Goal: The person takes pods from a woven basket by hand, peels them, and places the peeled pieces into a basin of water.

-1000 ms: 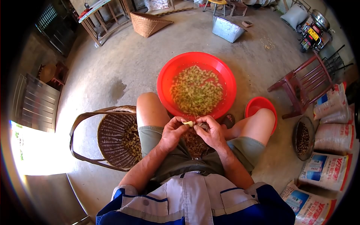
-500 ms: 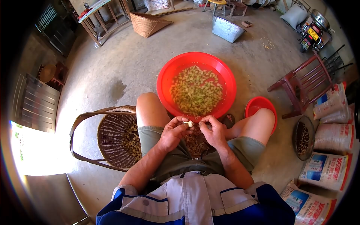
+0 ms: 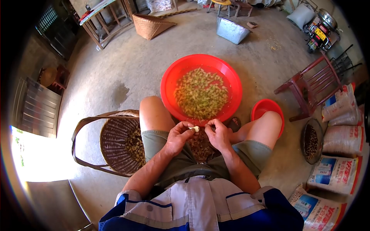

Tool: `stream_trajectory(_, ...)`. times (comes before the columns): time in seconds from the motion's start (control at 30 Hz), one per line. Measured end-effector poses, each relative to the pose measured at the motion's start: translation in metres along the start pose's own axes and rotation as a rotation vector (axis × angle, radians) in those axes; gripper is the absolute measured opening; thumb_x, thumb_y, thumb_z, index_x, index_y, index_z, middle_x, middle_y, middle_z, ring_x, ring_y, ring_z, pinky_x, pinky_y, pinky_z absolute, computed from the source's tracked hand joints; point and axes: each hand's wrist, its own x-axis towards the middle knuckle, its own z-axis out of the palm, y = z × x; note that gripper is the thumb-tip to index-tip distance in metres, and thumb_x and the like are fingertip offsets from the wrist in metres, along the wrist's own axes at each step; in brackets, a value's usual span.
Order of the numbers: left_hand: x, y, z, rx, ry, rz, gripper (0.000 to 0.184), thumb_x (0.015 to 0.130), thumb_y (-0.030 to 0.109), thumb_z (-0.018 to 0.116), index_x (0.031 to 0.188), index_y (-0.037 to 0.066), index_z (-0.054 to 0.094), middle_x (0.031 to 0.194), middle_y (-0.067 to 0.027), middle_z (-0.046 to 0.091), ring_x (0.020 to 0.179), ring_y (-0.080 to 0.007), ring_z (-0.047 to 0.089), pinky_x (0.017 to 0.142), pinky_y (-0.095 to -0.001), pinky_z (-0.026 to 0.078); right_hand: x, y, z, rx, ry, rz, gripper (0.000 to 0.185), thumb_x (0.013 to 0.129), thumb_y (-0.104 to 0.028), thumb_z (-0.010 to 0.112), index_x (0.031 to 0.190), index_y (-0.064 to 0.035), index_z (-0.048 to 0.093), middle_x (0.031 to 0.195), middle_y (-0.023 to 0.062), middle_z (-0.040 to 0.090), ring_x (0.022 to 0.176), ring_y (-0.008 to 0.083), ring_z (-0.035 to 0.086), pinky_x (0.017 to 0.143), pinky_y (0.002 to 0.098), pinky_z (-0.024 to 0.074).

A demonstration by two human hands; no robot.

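My left hand [image 3: 178, 138] pinches a small whitish, bulb-like piece [image 3: 195, 128] between thumb and fingertips. Close beside it on the right, my right hand [image 3: 217, 134] has its thumb and fingers pressed together; whatever they may hold is too small to make out. Just beyond both hands stands a large red basin [image 3: 168, 80] of water with many yellow-green pieces [image 3: 200, 94] in it. Below my hands, between my legs, lies a heap of brownish peelings [image 3: 201, 148], partly covered by the hands. To my left, a dark wicker basket [image 3: 111, 140] holds many brownish-yellow pieces [image 3: 135, 148].
A smaller red bucket [image 3: 264, 106] stands by my right knee. Farther right are a wooden chair [image 3: 312, 86], a dark round pan [image 3: 311, 141] and several printed sacks [image 3: 334, 175]. A metal tub [image 3: 232, 30] and a woven scoop basket [image 3: 151, 26] sit on the concrete floor ahead.
The whitish piece has turned slightly in my left fingertips and shows more of its pale side. Both hands stay in nearly the same place; the view has shifted a little.
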Motion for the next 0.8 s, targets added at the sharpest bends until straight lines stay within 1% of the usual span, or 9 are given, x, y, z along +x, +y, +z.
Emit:
stream_trajectory(0.07, 0.004, -0.002, -0.001, -0.012, 0.042, 0.007, 0.010, 0.094, 0.009, 0.058, 0.104, 0.007, 0.057, 0.097, -0.0056, 0.066, 0.085, -0.0141, 0.064, 0.072, -0.0262, 0.053, -0.001, 0.000, -0.003, -0.145, -0.049, 0.127, 0.010, 0.081, -0.009, 0.064, 0.087, -0.0007, 0.060, 0.082, 0.0206, 0.064, 0.074, 0.0392, 0.063, 0.068, 0.0405, 0.0513)
stream_trajectory(0.17, 0.019, 0.005, -0.002, 0.128, 0.120, -0.055, 0.019, 0.095, 0.013, 0.059, 0.110, 0.003, 0.054, 0.100, -0.0086, 0.066, 0.085, -0.0160, 0.065, 0.067, -0.0277, 0.055, -0.016, 0.035, 0.012, -0.398, -0.238, -0.159, 0.009, 0.079, -0.004, 0.059, 0.086, 0.0010, 0.061, 0.078, 0.0201, 0.064, 0.077, 0.0421, 0.063, 0.072, 0.0464, 0.0517)
stream_trajectory(0.2, 0.027, 0.009, -0.002, 0.200, 0.153, -0.088, 0.023, 0.095, 0.014, 0.059, 0.113, 0.001, 0.053, 0.101, -0.0100, 0.066, 0.085, -0.0169, 0.065, 0.066, -0.0284, 0.056, -0.025, 0.043, 0.017, -0.402, -0.335, -0.155, 0.020, 0.076, -0.007, 0.059, 0.094, 0.0003, 0.063, 0.091, 0.0249, 0.065, 0.088, 0.0454, 0.062, 0.079, 0.0507, 0.0494)
stream_trajectory(0.3, 0.051, 0.019, 0.004, 0.302, 0.146, 0.088, 0.043, 0.095, 0.017, 0.059, 0.129, -0.004, 0.044, 0.108, -0.0132, 0.064, 0.085, -0.0195, 0.066, 0.064, -0.0295, 0.057, -0.031, 0.050, 0.038, -0.596, -0.788, 0.104, 0.028, 0.075, -0.014, 0.062, 0.098, 0.0022, 0.063, 0.094, 0.0264, 0.065, 0.091, 0.0436, 0.063, 0.081, 0.0501, 0.0495)
stream_trajectory(0.33, 0.055, 0.025, 0.006, 0.254, 0.127, 0.082, 0.054, 0.095, 0.015, 0.059, 0.139, -0.005, 0.034, 0.118, -0.0158, 0.059, 0.087, -0.0213, 0.066, 0.070, -0.0316, 0.057, -0.030, 0.044, 0.038, -0.626, -0.832, 0.099, 0.030, 0.075, -0.016, 0.062, 0.099, 0.0024, 0.063, 0.095, 0.0268, 0.065, 0.092, 0.0433, 0.063, 0.081, 0.0499, 0.0495)
stream_trajectory(0.47, 0.051, 0.039, 0.000, 0.429, 0.129, 0.343, 0.047, 0.094, 0.007, 0.057, 0.136, -0.003, 0.039, 0.126, -0.0144, 0.055, 0.091, -0.0213, 0.066, 0.078, -0.0318, 0.055, -0.029, 0.038, 0.034, -0.665, -0.883, 0.046, 0.032, 0.075, -0.019, 0.062, 0.098, 0.0025, 0.063, 0.093, 0.0272, 0.065, 0.092, 0.0424, 0.063, 0.081, 0.0494, 0.0498)
stream_trajectory(0.57, 0.008, 0.083, -0.028, 0.316, 0.204, 0.611, 0.027, 0.097, 0.003, 0.050, 0.123, 0.000, 0.052, 0.114, -0.0118, 0.061, 0.083, -0.0140, 0.064, 0.071, -0.0273, 0.054, -0.034, 0.049, 0.039, -0.596, -0.837, -0.005, 0.030, 0.076, -0.019, 0.062, 0.097, 0.0014, 0.064, 0.090, 0.0268, 0.065, 0.090, 0.0428, 0.063, 0.080, 0.0496, 0.0501)
stream_trajectory(0.63, -0.015, 0.097, -0.054, 0.210, 0.418, 0.636, 0.021, 0.096, 0.004, 0.052, 0.116, 0.001, 0.057, 0.097, -0.0075, 0.064, 0.076, -0.0124, 0.064, 0.068, -0.0271, 0.054, -0.034, 0.051, 0.039, -0.587, -0.832, -0.023, 0.029, 0.076, -0.019, 0.062, 0.097, 0.0006, 0.064, 0.089, 0.0266, 0.065, 0.089, 0.0432, 0.063, 0.080, 0.0498, 0.0501)
stream_trajectory(0.8, -0.043, 0.064, -0.152, 0.258, 0.732, 0.547, 0.013, 0.094, 0.006, 0.057, 0.105, 0.002, 0.060, 0.084, -0.0032, 0.063, 0.069, -0.0087, 0.059, 0.063, -0.0236, 0.051, -0.031, 0.039, 0.040, -0.612, -0.935, -0.033, 0.027, 0.075, -0.017, 0.061, 0.095, -0.0001, 0.063, 0.090, 0.0270, 0.064, 0.090, 0.0432, 0.062, 0.078, 0.0512, 0.0494)
